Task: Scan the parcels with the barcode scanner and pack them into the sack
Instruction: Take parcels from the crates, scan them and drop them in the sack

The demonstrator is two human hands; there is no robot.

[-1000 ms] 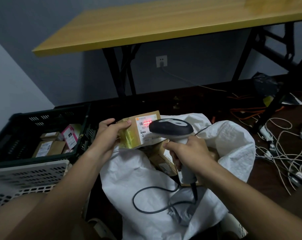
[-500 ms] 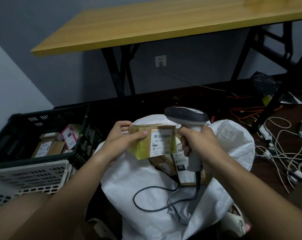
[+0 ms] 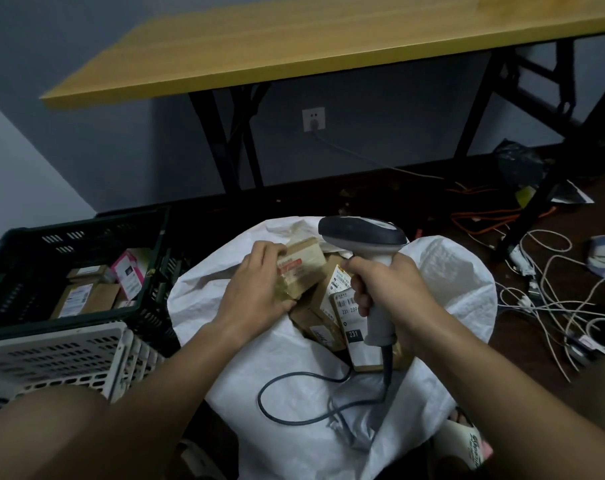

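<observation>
Scanner [image 3: 367, 271] handle upright, head pointing left

A white shipping label [image 3: 350, 318] on a parcel in the sack [image 3: 294, 368], just left of the barcode scanner [image 3: 370, 268] handle, reads "231 239" under a barcode, and "231" in white on a black patch lower down. Other labels are too blurred to read.

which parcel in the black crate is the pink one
The pink parcel stands tilted near the black crate's right wall, white label facing up. The other parcels there, like the brown box, are plain cardboard lying flat.
</observation>
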